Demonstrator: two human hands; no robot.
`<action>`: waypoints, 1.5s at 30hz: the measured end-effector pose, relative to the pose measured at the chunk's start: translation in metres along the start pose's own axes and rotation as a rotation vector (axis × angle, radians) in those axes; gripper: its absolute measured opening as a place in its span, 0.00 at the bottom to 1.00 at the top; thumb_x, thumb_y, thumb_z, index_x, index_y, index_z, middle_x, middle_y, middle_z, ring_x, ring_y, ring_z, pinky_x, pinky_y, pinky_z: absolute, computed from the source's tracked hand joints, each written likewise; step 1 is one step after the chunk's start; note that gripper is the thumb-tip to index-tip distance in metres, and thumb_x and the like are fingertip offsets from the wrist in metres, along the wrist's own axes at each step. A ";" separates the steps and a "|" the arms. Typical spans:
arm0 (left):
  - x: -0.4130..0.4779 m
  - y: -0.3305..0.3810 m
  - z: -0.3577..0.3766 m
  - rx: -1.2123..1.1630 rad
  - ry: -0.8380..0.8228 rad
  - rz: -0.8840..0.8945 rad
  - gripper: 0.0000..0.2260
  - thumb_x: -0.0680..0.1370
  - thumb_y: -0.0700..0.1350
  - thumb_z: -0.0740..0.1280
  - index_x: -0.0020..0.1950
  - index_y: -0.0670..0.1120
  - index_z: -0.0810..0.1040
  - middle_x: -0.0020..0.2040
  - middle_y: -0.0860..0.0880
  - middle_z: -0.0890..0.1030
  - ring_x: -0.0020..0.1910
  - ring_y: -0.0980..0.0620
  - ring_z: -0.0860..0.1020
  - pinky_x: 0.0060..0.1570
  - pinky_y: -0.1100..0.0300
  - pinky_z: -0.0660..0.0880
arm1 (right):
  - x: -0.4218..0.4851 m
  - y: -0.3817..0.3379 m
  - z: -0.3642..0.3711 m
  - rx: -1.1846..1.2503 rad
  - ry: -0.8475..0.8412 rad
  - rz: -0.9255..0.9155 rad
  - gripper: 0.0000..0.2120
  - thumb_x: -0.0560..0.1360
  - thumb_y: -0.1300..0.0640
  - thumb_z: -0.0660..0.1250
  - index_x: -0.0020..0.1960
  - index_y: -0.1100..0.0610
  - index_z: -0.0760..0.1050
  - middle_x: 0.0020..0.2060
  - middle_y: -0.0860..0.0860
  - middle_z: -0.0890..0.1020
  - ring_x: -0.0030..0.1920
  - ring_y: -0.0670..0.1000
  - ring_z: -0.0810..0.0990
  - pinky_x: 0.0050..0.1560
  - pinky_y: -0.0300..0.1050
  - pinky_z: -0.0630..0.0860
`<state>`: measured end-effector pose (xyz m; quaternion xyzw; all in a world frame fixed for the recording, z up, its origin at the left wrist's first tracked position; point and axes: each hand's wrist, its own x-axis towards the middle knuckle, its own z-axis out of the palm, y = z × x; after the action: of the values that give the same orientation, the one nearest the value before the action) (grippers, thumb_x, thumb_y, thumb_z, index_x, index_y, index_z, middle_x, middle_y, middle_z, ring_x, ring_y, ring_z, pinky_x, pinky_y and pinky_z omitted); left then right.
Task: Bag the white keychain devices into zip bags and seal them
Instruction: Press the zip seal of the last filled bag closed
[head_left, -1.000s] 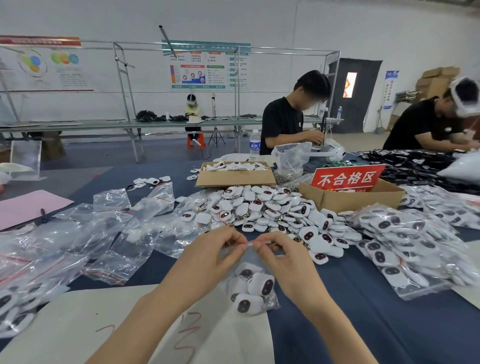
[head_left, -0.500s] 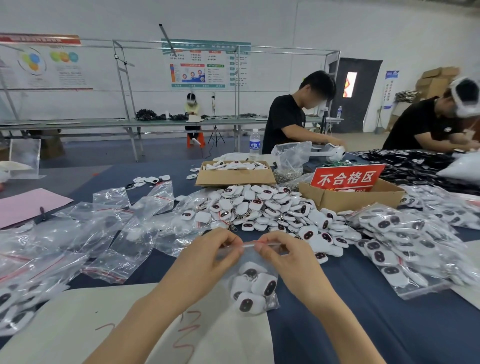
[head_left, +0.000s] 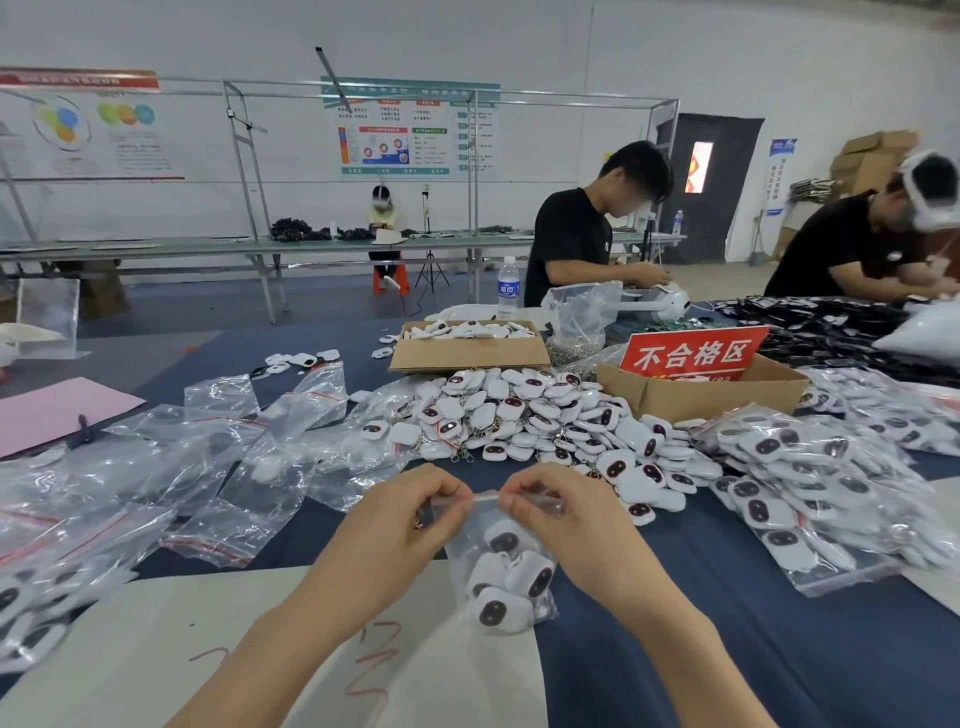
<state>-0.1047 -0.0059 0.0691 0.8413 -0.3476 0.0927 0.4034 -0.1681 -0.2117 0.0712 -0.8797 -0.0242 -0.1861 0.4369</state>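
**A:** What do we have under our hands?

**B:** A table covered in dark blue cloth (head_left: 727, 649), with a white sheet (head_left: 130, 634) scribbled in red at our near left. We sit in a large white-walled room. Posters (head_left: 415, 130) hang on the far wall above a long metal-framed workbench (head_left: 311, 244).

**A:** And how do our hands stand?

**B:** Close together above the cloth, with their backs toward us. Our left hand (head_left: 400, 525) and our right hand (head_left: 566, 525) each pinch the top strip of one small zip bag (head_left: 467, 551) between thumb and fingers. The fingertips almost meet at the middle of the strip. The bag hangs below them and reaches down to the right edge of the white sheet.

**A:** What is in it?

**B:** Several white keychain devices (head_left: 530, 574) with dark oval faces, bunched toward the bottom. We cannot tell whether the strip is pressed closed all along.

**A:** And farther out?

**B:** Just beyond our hands lies a loose pile (head_left: 519, 415) of the same devices. To the left, empty clear bags (head_left: 171, 467) with red lines sprawl over the cloth. Filled bags (head_left: 810, 493) heap up on the right, and more lie at the near left edge. Behind the pile, a shallow cardboard box (head_left: 467, 359) holds more devices. A second box (head_left: 701, 399) to its right carries a red sign (head_left: 693, 353). A water bottle (head_left: 507, 288) stands beyond the shallow box. Two people (head_left: 571, 244) in black shirts work at the far right.
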 end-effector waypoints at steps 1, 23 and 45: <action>0.000 0.000 0.000 -0.009 0.013 0.002 0.05 0.79 0.49 0.69 0.46 0.60 0.79 0.46 0.62 0.81 0.46 0.57 0.78 0.44 0.61 0.75 | 0.000 0.000 0.000 -0.016 -0.003 0.003 0.07 0.77 0.48 0.71 0.43 0.36 0.77 0.46 0.29 0.80 0.50 0.32 0.77 0.46 0.24 0.70; -0.008 0.001 0.006 -0.079 0.164 -0.048 0.04 0.77 0.52 0.72 0.43 0.59 0.80 0.43 0.61 0.82 0.44 0.56 0.79 0.44 0.57 0.76 | 0.007 -0.024 0.005 -0.401 -0.051 -0.202 0.07 0.81 0.48 0.64 0.57 0.45 0.79 0.53 0.39 0.79 0.57 0.43 0.72 0.61 0.43 0.66; -0.014 0.000 0.023 -0.038 0.338 -0.115 0.11 0.81 0.47 0.67 0.40 0.60 0.74 0.40 0.64 0.80 0.35 0.61 0.76 0.34 0.66 0.67 | -0.002 0.001 -0.009 -0.321 0.109 0.052 0.13 0.73 0.37 0.69 0.39 0.44 0.75 0.37 0.40 0.79 0.43 0.41 0.75 0.43 0.41 0.72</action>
<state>-0.1182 -0.0156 0.0478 0.8244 -0.2281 0.2029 0.4766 -0.1731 -0.2192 0.0750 -0.9271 0.0522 -0.2235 0.2962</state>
